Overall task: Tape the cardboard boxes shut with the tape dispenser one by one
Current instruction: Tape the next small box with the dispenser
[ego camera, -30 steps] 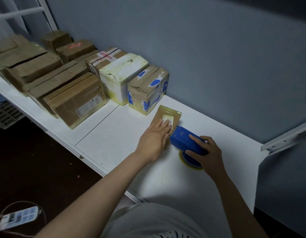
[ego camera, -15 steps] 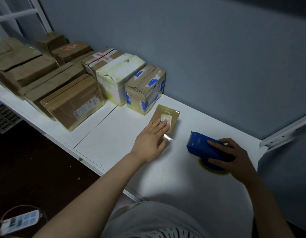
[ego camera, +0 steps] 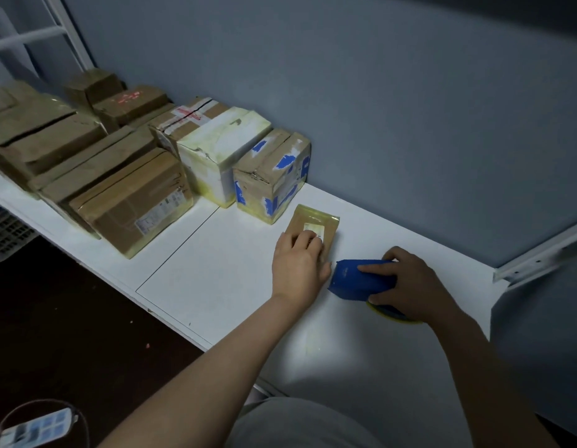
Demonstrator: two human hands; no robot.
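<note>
I am pinning what looks like a flat cardboard box (ego camera: 317,218) under straight fingers of my left hand (ego camera: 298,265); beside it my right hand (ego camera: 413,286) is gripping the tape dispenser (ego camera: 348,281), needing the seam next.

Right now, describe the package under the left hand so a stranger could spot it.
On the white shelf, follow the box row to its right end. Beside the blue-patched box lies a tan packet under the left hand. Unlike its neighbours, it is flat and thin.
</note>
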